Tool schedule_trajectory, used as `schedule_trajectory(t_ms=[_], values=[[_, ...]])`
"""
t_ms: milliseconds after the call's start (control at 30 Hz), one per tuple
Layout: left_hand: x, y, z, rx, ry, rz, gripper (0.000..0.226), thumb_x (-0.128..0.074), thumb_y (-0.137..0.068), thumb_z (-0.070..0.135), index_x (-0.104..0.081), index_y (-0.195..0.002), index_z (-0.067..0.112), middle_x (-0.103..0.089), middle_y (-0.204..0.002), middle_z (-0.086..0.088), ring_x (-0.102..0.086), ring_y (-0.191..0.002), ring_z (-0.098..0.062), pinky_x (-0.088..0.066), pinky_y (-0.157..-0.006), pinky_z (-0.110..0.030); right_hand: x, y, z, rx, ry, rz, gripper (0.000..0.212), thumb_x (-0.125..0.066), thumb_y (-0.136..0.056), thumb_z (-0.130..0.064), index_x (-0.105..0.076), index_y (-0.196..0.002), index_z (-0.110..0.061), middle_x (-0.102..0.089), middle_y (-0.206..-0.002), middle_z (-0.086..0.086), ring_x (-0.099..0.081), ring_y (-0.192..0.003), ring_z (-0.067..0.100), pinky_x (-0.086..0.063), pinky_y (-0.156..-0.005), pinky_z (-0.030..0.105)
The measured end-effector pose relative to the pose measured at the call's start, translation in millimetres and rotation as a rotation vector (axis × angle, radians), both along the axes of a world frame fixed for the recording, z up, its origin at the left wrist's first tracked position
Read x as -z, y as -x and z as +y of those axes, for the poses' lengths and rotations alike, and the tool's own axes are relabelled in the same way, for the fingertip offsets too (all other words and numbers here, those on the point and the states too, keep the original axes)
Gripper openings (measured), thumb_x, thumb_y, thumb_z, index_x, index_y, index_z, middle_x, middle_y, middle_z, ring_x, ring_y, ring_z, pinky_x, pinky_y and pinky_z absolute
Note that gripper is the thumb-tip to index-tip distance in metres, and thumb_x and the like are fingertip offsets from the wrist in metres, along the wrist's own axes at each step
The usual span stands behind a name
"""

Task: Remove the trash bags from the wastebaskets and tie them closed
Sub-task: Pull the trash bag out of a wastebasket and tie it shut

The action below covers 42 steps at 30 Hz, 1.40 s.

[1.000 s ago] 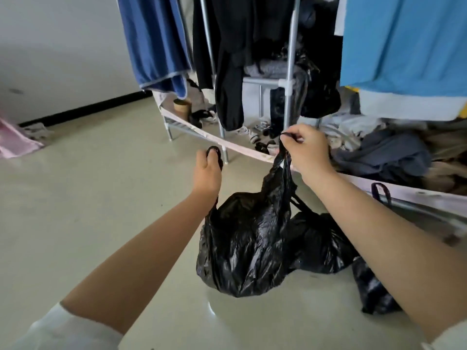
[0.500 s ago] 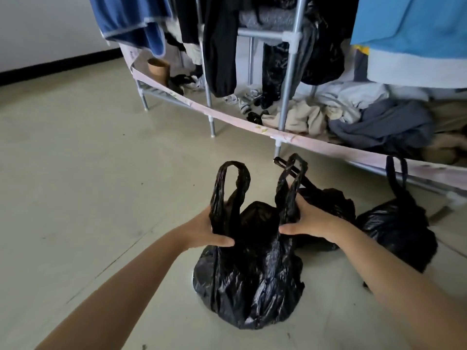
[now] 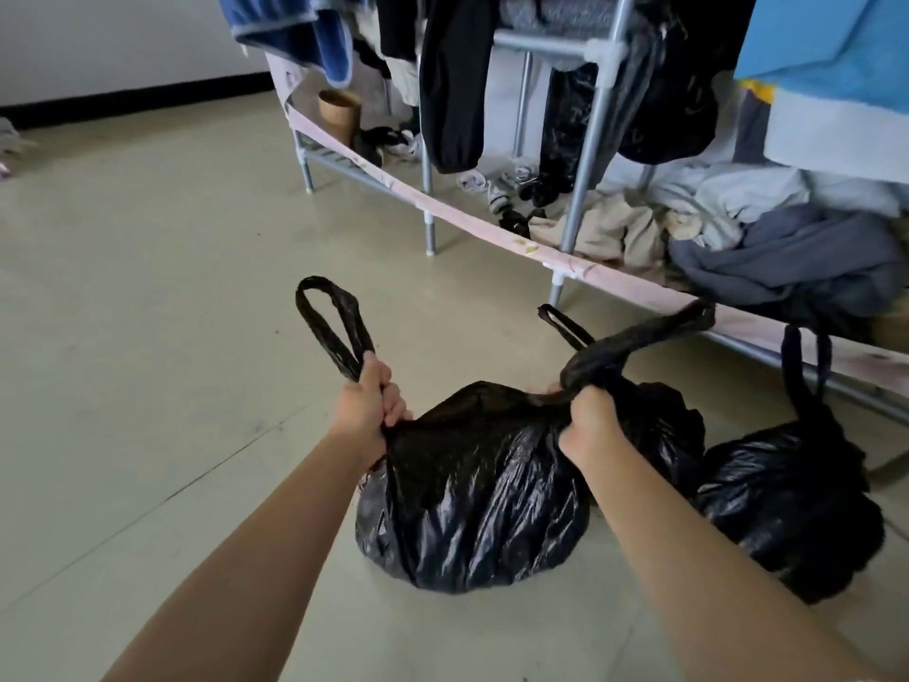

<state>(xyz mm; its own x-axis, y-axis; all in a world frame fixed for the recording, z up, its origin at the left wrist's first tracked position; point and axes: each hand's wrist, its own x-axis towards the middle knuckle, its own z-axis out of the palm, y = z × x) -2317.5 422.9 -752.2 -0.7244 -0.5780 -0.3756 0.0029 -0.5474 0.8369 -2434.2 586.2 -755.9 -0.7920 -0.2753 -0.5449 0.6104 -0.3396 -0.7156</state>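
A full black trash bag (image 3: pixel 472 489) is seen resting on the pale floor (image 3: pixel 147 337), in the near middle of the scene, and it is gripped at both top corners. The left hand (image 3: pixel 366 406) is closed in a fist around the base of the left handle loop (image 3: pixel 332 324), which is held standing upright above the knuckles. The right hand (image 3: pixel 588 423) is clenched likewise around the base of the right handle loop (image 3: pixel 639 337), and that loop is stretched out up and to the right, toward the far side. Between the two fists the mouth of the bag is pulled taut and drawn nearly flat; no knot is seen in it. Just behind the right hand a second black bag (image 3: pixel 664 425) is partly hidden, touching the first one, with a thin handle poking up to the far left of it. Further right a third black bag (image 3: pixel 787 509) is set on the floor, its two handles raised straight up. On the far side a metal clothes rack (image 3: pixel 585 155) is stood along the floor, hung with dark garments (image 3: pixel 452 76) and a blue towel (image 3: pixel 305 36), while crumpled clothes (image 3: pixel 767 248) are heaped on its low shelf at the far right. Shoes (image 3: pixel 497 194) are scattered beneath the hanging garments, and a tan cylindrical container (image 3: pixel 339 115) is set at the rack's far left end.
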Motion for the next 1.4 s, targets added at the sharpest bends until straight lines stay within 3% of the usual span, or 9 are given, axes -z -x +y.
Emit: schedule_trajectory(t_ms=[100, 200, 433, 600, 800, 900, 1033, 1167, 1400], values=[[8, -13, -2, -0.054, -0.102, -0.091, 0.045, -0.033, -0.098, 0.029, -0.028, -0.056, 0.016, -0.020, -0.024, 0.007, -0.018, -0.019, -0.007, -0.025, -0.031, -0.010, 9, -2, -22, -0.076, -0.049, -0.074, 0.033, -0.026, -0.094, -0.015, -0.028, -0.060, -0.014, -0.030, -0.025, -0.004, -0.024, -0.022, 0.011, -0.022, -0.034, 0.013], [11, -22, -8, -0.071, -0.137, -0.126, 0.031, -0.025, -0.089, 0.002, -0.026, -0.061, 0.015, -0.024, -0.038, 0.000, -0.024, -0.025, -0.010, -0.030, -0.045, -0.021, 15, 1, -31, -0.238, -0.042, -0.020, 0.032, -0.040, -0.091, -0.026, -0.037, -0.062, -0.014, -0.036, -0.038, -0.001, -0.030, -0.028, 0.010, -0.023, -0.031, 0.012], [21, -34, 1, -0.191, -0.058, -0.038, 0.035, -0.017, -0.090, -0.011, -0.043, -0.073, 0.005, -0.037, -0.066, -0.008, -0.040, -0.060, -0.019, -0.036, -0.060, -0.025, 26, -3, -48, -0.709, -0.515, 0.542, 0.018, -0.044, -0.090, -0.003, -0.061, -0.086, 0.004, -0.054, -0.075, 0.011, -0.050, -0.072, 0.022, -0.037, -0.067, 0.029], [28, -45, -1, -0.095, -0.082, 0.233, 0.032, -0.022, -0.101, 0.017, -0.047, -0.081, 0.020, -0.068, -0.060, -0.009, -0.071, -0.068, -0.021, -0.047, -0.075, -0.037, 15, -14, -66, -0.580, -0.346, 0.565, 0.026, -0.042, -0.096, -0.018, -0.058, -0.102, 0.001, -0.064, -0.111, 0.024, -0.058, -0.109, 0.033, -0.046, -0.088, 0.042], [31, -33, -3, -0.193, -0.226, 0.305, 0.032, -0.026, -0.100, 0.030, -0.047, -0.075, 0.025, -0.029, -0.029, 0.007, -0.035, -0.027, -0.008, -0.042, -0.053, -0.022, 16, -3, -46, -0.457, 0.396, 0.192, 0.045, -0.027, -0.099, -0.026, -0.054, -0.068, -0.010, -0.059, -0.044, -0.006, -0.062, -0.045, 0.011, -0.054, -0.062, 0.028], [37, -24, -5, -0.080, -0.182, -0.043, 0.030, -0.027, -0.101, 0.021, -0.041, -0.075, 0.014, -0.022, -0.026, 0.008, -0.022, -0.020, -0.006, -0.034, -0.033, -0.010, 26, -15, -50, -0.580, -0.103, 0.404, 0.031, -0.029, -0.099, -0.026, -0.045, -0.076, -0.012, -0.031, -0.033, -0.008, -0.030, -0.027, 0.007, -0.040, -0.038, 0.018], [47, -21, -4, 0.198, -0.111, -0.347, 0.037, -0.031, -0.090, 0.001, -0.026, -0.055, 0.014, -0.024, -0.028, 0.004, -0.022, -0.020, -0.007, -0.030, -0.033, -0.013, 23, -27, -57, -0.876, -0.579, 0.710, 0.026, -0.029, -0.095, -0.035, -0.044, -0.084, -0.017, -0.031, -0.055, -0.001, -0.033, -0.047, 0.015, -0.030, -0.047, 0.027], [45, -32, -16, 0.380, -0.066, -0.281, 0.038, -0.041, -0.089, 0.008, -0.039, -0.052, 0.015, -0.037, -0.039, 0.005, -0.036, -0.032, -0.006, -0.037, -0.041, -0.015, 22, -34, -62, -0.953, -0.764, 1.068, 0.037, -0.026, -0.096, -0.022, -0.029, -0.060, -0.014, -0.030, -0.056, 0.001, -0.029, -0.052, 0.017, -0.019, -0.049, 0.030], [52, -51, -25, 0.327, 0.003, -0.149, 0.035, -0.042, -0.075, 0.054, -0.045, -0.071, 0.020, -0.039, -0.045, 0.010, -0.035, -0.037, -0.003, -0.031, -0.049, -0.017, 32, -46, -71, -0.840, -0.705, 1.503, 0.027, -0.049, -0.090, -0.010, -0.066, -0.088, 0.010, -0.065, -0.080, 0.028, -0.058, -0.077, 0.037, -0.036, -0.069, 0.038]])
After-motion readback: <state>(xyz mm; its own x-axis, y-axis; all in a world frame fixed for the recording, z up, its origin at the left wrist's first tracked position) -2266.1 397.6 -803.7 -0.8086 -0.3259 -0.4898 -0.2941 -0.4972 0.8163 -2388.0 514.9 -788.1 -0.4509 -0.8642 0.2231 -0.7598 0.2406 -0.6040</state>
